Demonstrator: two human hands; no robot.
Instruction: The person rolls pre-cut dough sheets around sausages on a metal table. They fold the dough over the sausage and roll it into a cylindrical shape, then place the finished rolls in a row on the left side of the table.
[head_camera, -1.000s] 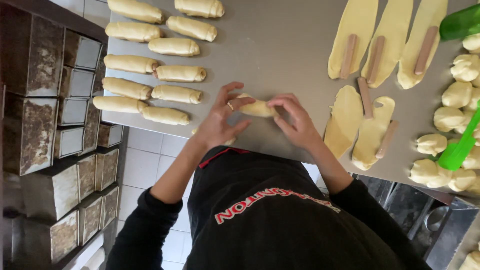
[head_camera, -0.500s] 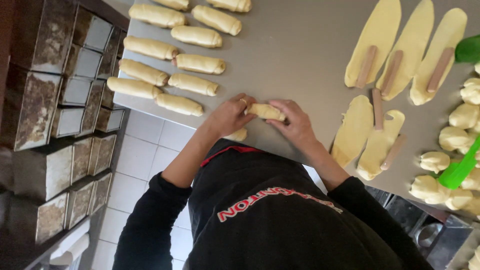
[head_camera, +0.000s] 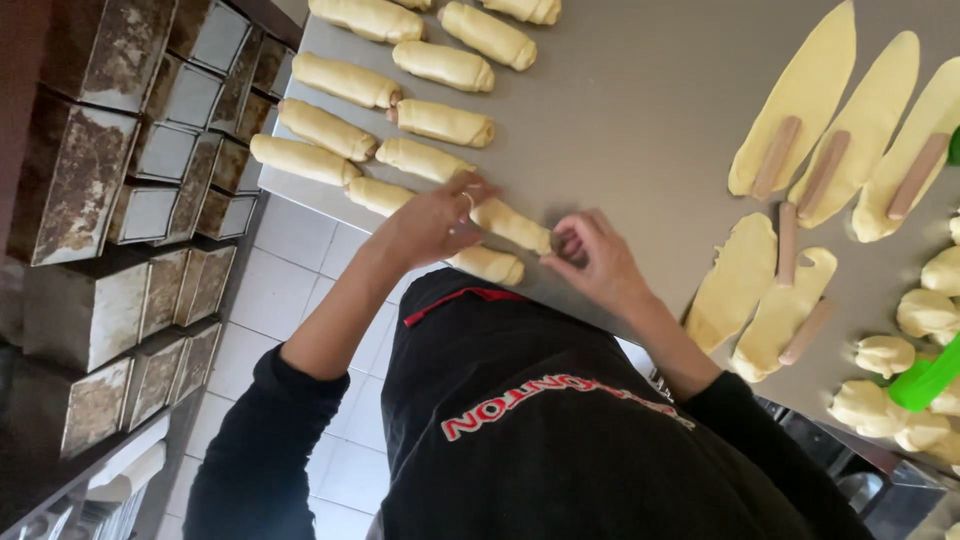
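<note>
Left hand (head_camera: 435, 218) lies flat on a dough roll (head_camera: 512, 224), fingers spread, at the table (head_camera: 620, 120) edge beside finished rolls (head_camera: 420, 120). Right hand (head_camera: 592, 262) pinches the roll's end, fingers curled together.

No pkgs, labels, signs, screens visible
</note>
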